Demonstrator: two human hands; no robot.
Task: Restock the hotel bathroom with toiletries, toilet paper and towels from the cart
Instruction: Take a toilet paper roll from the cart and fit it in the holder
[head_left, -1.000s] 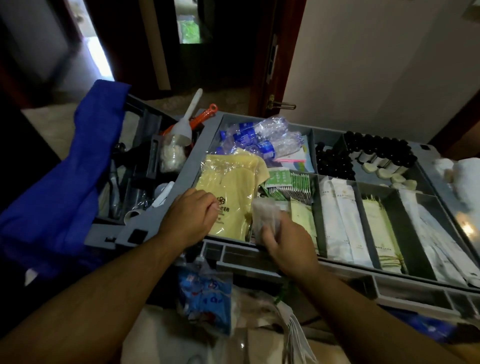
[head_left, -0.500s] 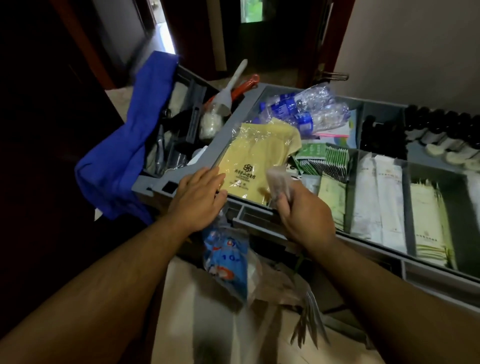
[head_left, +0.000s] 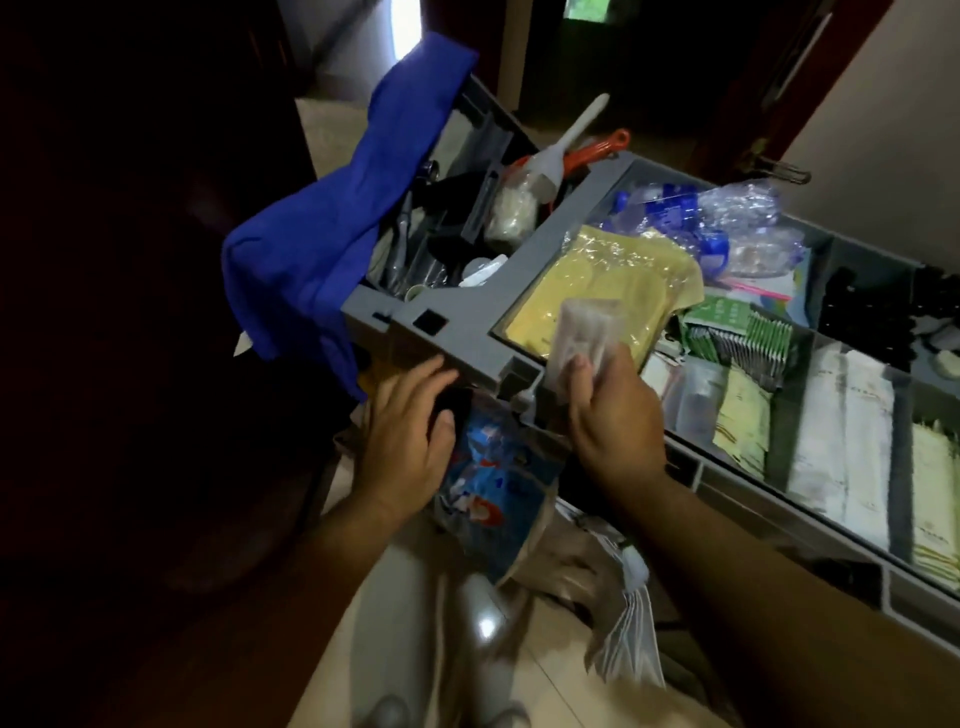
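The grey cart tray (head_left: 457, 317) holds toiletries in compartments: a yellow plastic-wrapped pack (head_left: 608, 291), green sachets (head_left: 737, 332), white wrapped packets (head_left: 841, 441) and dark small bottles (head_left: 872, 322). My right hand (head_left: 613, 415) grips a small clear-wrapped packet (head_left: 582, 332) at the tray's near edge. My left hand (head_left: 405, 431) hangs below the tray's corner with fingers relaxed, next to a blue and white printed bag (head_left: 493, 483) hanging from the cart's side. Whether it touches the bag I cannot tell.
A blue cloth (head_left: 332, 234) drapes over the cart's left end. A white brush (head_left: 561, 150) and an orange handle (head_left: 597, 150) stick up from the tool bin. Crumpled water bottles (head_left: 727, 223) lie at the back. Clear bags (head_left: 628, 639) hang below. Dark doorway on the left.
My left hand has dropped from the tray's rim down to the hanging bag. My right hand has lifted the clear packet slightly toward me. The view swung left.
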